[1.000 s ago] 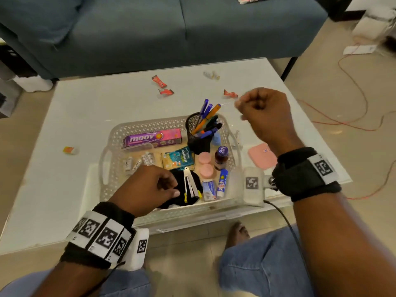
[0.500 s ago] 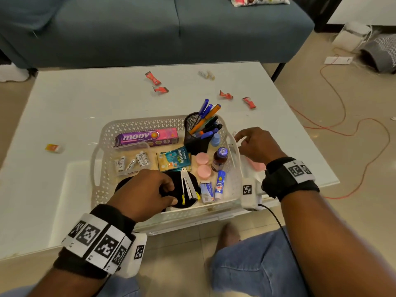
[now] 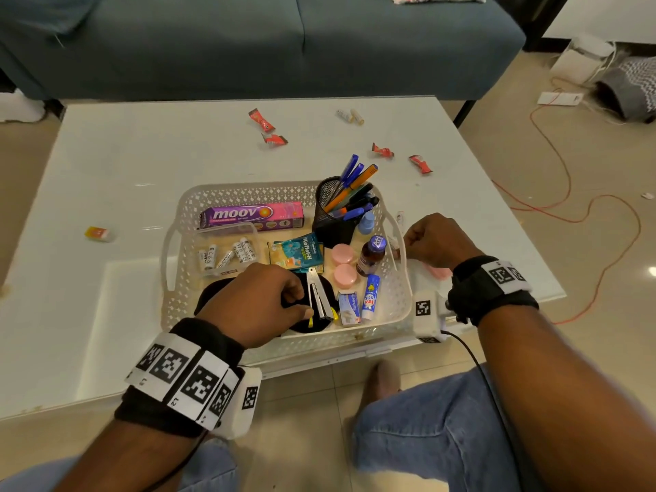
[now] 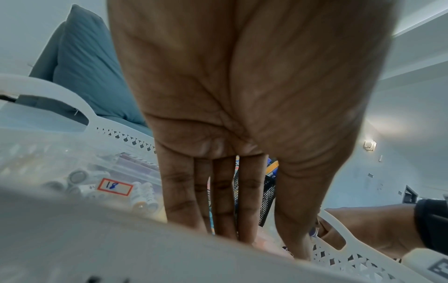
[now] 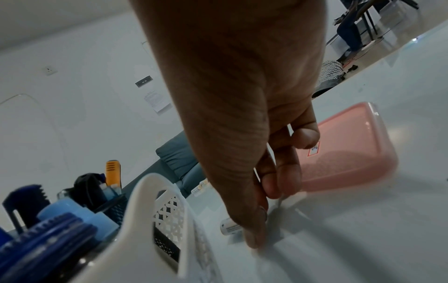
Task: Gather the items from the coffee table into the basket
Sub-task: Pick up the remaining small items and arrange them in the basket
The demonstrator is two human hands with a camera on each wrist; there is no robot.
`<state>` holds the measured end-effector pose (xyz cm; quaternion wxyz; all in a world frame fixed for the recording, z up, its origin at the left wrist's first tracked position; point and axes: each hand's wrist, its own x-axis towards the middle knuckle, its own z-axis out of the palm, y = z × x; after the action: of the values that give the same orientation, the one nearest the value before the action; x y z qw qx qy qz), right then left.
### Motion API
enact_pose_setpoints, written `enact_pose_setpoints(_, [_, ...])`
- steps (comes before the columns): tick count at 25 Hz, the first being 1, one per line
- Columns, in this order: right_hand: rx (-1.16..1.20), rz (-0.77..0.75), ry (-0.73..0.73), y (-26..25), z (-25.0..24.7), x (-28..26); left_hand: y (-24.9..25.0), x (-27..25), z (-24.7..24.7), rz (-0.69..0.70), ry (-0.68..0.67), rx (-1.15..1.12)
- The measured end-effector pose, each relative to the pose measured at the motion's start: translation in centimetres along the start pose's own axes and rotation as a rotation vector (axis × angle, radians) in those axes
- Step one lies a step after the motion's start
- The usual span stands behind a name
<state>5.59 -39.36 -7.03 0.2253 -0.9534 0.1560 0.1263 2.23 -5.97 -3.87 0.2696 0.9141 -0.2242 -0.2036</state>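
The white lattice basket (image 3: 176, 243) stands near the front edge of the white coffee table (image 3: 106, 165), filled with a purple box, a pen holder, batteries and small bottles. My left hand (image 3: 296, 300) reaches inside it at the near side. Its fingers (image 4: 224, 201) point straight down onto a black round item, with the tips hidden behind the rim. My right hand (image 3: 408, 246) is down on the table just outside the basket's right handle (image 5: 150, 191). Its curled fingertips (image 5: 274, 189) sit beside a small white tube (image 5: 230, 226) and a pink lid (image 5: 344, 149). Whether they hold anything is unclear.
Loose on the table are red candy wrappers (image 3: 261, 119) (image 3: 382, 150) (image 3: 420, 164), two small tubes (image 3: 349, 116) at the far side and an orange-white eraser (image 3: 99, 233) at the left. A blue sofa (image 3: 284, 40) stands behind. A red cable (image 3: 568, 197) lies on the floor to the right.
My right hand has come down from mid-air over the table's far right to the tabletop beside the basket's right handle. My left hand has stayed inside the basket.
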Motion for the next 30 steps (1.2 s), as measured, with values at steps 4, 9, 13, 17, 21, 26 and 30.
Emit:
enact_pose_setpoints(4, [-0.034, 0.029, 0.029, 0.1, -0.4, 0.0, 0.3, 0.0, -0.1, 0.011, -0.007, -0.010])
enact_pose_setpoints(9, [0.132, 0.033, 0.199, -1.0, -4.5, -1.9, 0.3, 0.2, -0.7, 0.021, 0.020, -0.058])
enact_pose_setpoints(13, [0.441, -0.044, 0.324, -4.1, -6.3, -3.9, 0.5, -0.1, -1.8, 0.025, 0.116, -0.165])
enact_pose_setpoints(17, [0.657, -0.216, 0.263, -8.9, -7.3, -6.1, 0.5, -0.4, -3.3, -0.015, 0.246, -0.336])
enact_pose_setpoints(21, [0.686, -0.310, 0.008, -13.0, -3.8, -7.9, -0.3, -0.2, -5.2, -0.096, 0.449, -0.543])
enact_pose_setpoints(26, [0.678, -0.363, -0.167, -15.6, 1.8, -9.0, 0.0, 0.2, -5.0, -0.092, 0.393, -0.740])
enact_pose_setpoints(30, [0.706, -0.409, -0.192, -16.6, 2.8, -9.3, -0.5, -0.1, -5.2, -0.089, 0.426, -0.762])
